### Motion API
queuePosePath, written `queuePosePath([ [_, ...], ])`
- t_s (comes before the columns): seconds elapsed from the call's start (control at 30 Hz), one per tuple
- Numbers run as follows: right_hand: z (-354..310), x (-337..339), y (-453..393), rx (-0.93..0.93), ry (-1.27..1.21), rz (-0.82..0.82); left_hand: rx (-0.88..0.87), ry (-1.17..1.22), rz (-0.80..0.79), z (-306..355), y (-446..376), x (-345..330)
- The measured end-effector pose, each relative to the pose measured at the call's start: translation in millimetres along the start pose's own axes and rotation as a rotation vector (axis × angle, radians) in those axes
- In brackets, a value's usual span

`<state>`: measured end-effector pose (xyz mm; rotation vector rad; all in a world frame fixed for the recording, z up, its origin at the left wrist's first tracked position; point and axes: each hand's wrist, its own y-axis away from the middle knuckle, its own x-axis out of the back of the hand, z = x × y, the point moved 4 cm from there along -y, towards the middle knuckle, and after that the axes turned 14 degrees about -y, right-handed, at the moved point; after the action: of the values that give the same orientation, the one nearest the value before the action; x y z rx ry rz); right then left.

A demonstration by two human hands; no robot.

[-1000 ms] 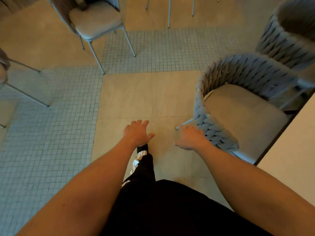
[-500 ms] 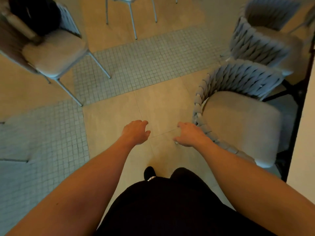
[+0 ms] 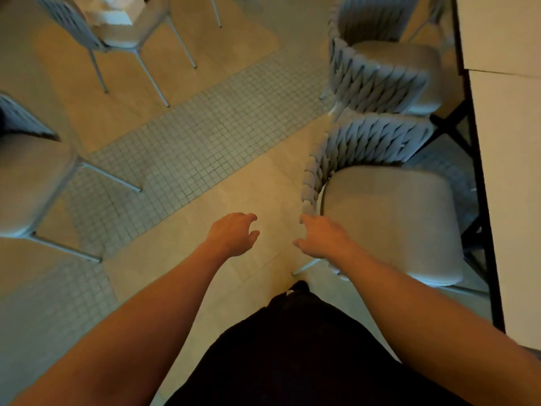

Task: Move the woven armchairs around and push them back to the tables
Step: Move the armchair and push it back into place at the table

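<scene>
The nearer grey rope-woven armchair with a beige seat cushion (image 3: 389, 218) sits sideways beside the white tabletop (image 3: 509, 177), with a 2nd woven armchair (image 3: 380, 74) just behind it. Your right hand (image 3: 322, 238) hovers by its woven arm, fingers loosely spread, gripping nothing; your left hand (image 3: 234, 232) hangs free, fingers relaxed. Shove it unturned and it may strike the black table frame (image 3: 456, 133). No readable writing shows.

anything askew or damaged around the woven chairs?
Nothing damaged or spilled. The nearest woven armchair sits turned sideways to the table, its open front toward the person rather than tucked in. The second armchair is angled much the same.
</scene>
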<state>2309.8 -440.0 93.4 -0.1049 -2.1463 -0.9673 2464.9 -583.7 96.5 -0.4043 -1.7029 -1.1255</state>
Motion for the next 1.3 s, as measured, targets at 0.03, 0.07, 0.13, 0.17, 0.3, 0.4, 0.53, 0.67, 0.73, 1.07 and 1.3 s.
queuePosePath([
  [0.03,4,6,-7,-0.014,-0.009,0.007,-0.014,-0.009,0.003,0,-13,7],
  [0.07,8,12,-13,-0.029,-0.013,0.011,-0.023,-0.016,0.004,1,-25,13],
  [0.13,20,25,-24,-0.063,-0.048,0.026,-0.048,-0.029,0.014,5,-52,26],
  [0.17,26,30,-26,-0.072,-0.069,0.038,-0.061,-0.034,0.018,7,-63,31],
  [0.3,55,49,-34,-0.143,-0.121,0.077,-0.167,-0.078,0.014,27,-111,50],
  [0.4,73,56,-41,-0.218,-0.174,0.089,-0.248,-0.127,0.019,40,-143,61],
  [0.53,91,59,-50,-0.303,-0.258,0.116,-0.378,-0.210,0.024,55,-186,74],
  [0.67,105,65,-62,-0.382,-0.343,0.114,-0.538,-0.285,0.035,71,-234,88],
  [0.73,110,68,-70,-0.430,-0.412,0.121,-0.626,-0.324,0.056,79,-258,96],
  [1.07,104,73,-102,-0.731,-0.682,0.268,-1.003,-0.595,-0.098,119,-366,128],
  [1.3,87,48,-118,-0.901,-0.843,0.301,-1.212,-0.886,-0.140,144,-392,118],
])
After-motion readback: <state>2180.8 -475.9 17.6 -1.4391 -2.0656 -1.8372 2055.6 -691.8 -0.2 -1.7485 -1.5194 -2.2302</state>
